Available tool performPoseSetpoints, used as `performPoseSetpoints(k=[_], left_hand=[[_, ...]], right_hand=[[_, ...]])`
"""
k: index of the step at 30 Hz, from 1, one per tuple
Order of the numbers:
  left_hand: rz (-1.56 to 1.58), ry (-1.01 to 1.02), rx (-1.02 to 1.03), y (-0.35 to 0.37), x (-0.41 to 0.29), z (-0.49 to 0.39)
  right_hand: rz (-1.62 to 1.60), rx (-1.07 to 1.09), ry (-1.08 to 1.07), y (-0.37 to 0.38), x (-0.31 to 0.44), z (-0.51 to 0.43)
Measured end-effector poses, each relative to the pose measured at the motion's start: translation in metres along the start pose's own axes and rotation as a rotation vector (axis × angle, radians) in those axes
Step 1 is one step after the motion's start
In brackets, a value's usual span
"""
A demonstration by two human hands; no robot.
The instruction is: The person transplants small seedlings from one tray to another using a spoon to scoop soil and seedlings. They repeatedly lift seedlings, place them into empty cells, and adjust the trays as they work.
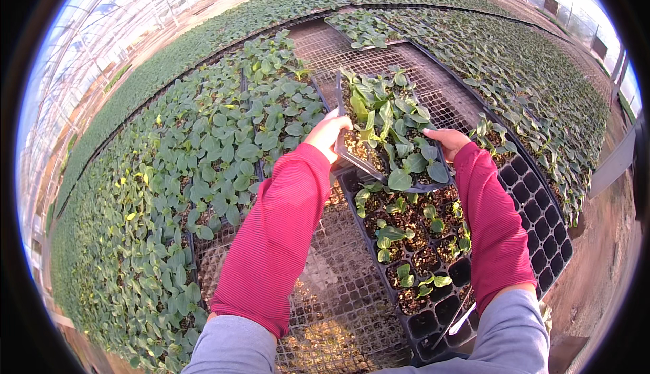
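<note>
Between both hands, a black plastic seedling tray is held up at a slant, filled with leafy green seedlings. My left hand grips its left edge, thumb over the rim. On its right side, my right hand has hold of the edge, the fingers partly hidden behind it. Below lies another black cell tray with small, sparse seedlings in some cells and several cells without soil. A slim metal tool, perhaps tweezers, rests on that tray near my right forearm.
Dense seedling trays cover the bench at left, and more spread at right. A tray with many bare cells lies beyond my right sleeve. Metal mesh benchtop shows between trays. Greenhouse framing rises behind.
</note>
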State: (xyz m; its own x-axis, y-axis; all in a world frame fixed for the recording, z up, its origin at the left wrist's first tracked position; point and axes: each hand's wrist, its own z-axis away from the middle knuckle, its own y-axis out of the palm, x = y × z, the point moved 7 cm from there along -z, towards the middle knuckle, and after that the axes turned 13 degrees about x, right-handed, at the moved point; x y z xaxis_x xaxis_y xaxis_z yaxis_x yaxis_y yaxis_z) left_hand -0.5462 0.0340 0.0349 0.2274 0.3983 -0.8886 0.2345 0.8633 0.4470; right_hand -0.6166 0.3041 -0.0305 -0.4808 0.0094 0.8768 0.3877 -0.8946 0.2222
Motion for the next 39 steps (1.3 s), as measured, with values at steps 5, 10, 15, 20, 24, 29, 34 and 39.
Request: performPoseSetpoints(k=[5,10,15,20,24,29,34,39], left_hand=[[-0.033,0.138,-0.030,0.025,-0.016,0.018],[-0.035,0.228,0.021,0.050,-0.027,0.049],[0.044,0.293,0.045,0.086,-0.026,0.163],[-0.072,0.372,-0.070,0.140,-0.012,0.322],[-0.110,0.343,-0.171,0.171,0.011,0.435],[-0.062,0.316,-0.335,0.145,0.101,0.548],[0.065,0.206,-0.493,0.105,0.201,0.594],[0.521,0.233,-0.344,0.099,0.221,0.598]], right_hand=[[0.200,0.005,-0.027,0.010,0.016,0.009],[0.072,0.148,-0.435,0.048,0.058,0.055],[0.233,0.138,-0.542,0.099,0.064,0.158],[0.227,0.271,-0.607,0.186,0.027,0.299],[0.189,0.305,-0.599,0.238,-0.030,0.370],[0.066,0.293,-0.390,0.280,-0.154,0.392],[-0.181,0.243,-0.108,0.249,-0.297,0.386],[-0.335,0.287,-0.037,0.251,-0.294,0.381]])
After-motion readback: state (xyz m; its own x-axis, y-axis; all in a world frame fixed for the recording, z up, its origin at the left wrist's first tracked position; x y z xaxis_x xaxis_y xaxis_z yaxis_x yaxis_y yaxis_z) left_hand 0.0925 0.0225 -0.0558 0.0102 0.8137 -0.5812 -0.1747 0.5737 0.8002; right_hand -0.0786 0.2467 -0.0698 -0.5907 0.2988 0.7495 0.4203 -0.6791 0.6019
